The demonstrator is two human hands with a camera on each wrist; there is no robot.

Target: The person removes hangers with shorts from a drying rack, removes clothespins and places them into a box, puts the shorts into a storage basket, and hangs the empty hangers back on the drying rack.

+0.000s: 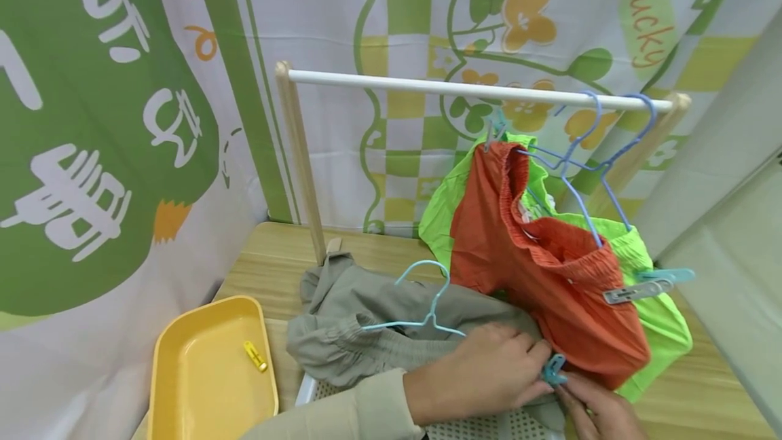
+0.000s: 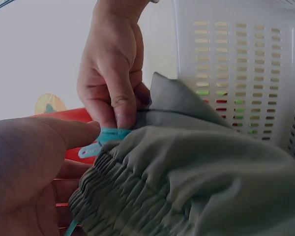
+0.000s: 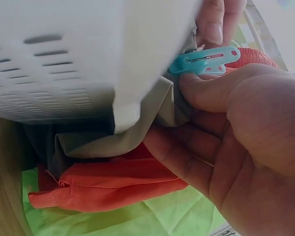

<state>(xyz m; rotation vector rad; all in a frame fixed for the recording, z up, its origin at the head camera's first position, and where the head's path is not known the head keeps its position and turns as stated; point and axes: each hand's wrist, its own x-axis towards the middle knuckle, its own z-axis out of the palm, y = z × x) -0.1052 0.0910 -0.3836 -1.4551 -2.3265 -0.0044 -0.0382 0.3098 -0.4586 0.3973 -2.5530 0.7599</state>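
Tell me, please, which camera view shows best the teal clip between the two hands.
The right wrist view, because the teal clip appears large there, with much of its body visible. The head view shows it small; the left wrist view shows it partly covered by the right hand.

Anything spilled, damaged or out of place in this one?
Nothing really stands out. The grey garment lies rumpled over the white basket, which seems natural while being handled; the red shorts and green shorts hang from the rail, and the yellow clip lies in the tray.
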